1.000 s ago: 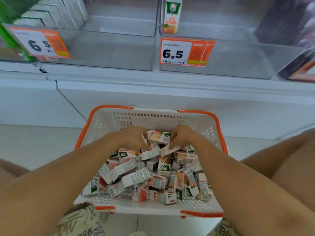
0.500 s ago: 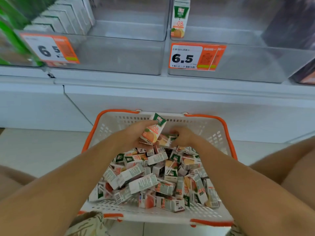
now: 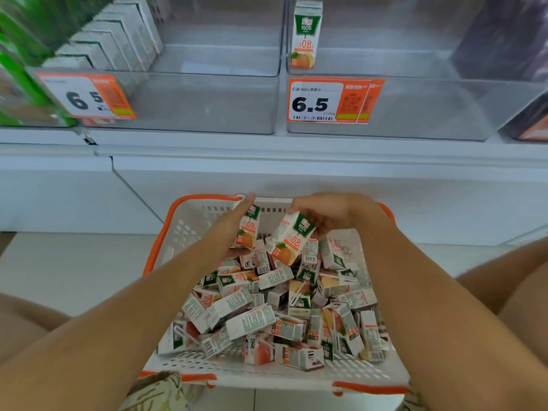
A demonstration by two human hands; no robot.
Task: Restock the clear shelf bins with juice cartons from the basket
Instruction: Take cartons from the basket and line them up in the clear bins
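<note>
I saw the basket (image 3: 189,229) was matt white perforated plastic with a smooth orange rim. The juice cartons (image 3: 252,321) looked like printed, lightly glossy paperboard. The shelf bins (image 3: 207,105) were clear, glossy plastic, their price tags (image 3: 332,100) smooth printed card. The floor (image 3: 74,262) looked pale and smooth.

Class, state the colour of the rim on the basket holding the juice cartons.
Orange, around a white basket rim; clearest in the head view.

At upper left of the frame you see the left price tag (image 3: 86,96) blurred, and a dark package (image 3: 530,120) at right edge is cut off.
</note>
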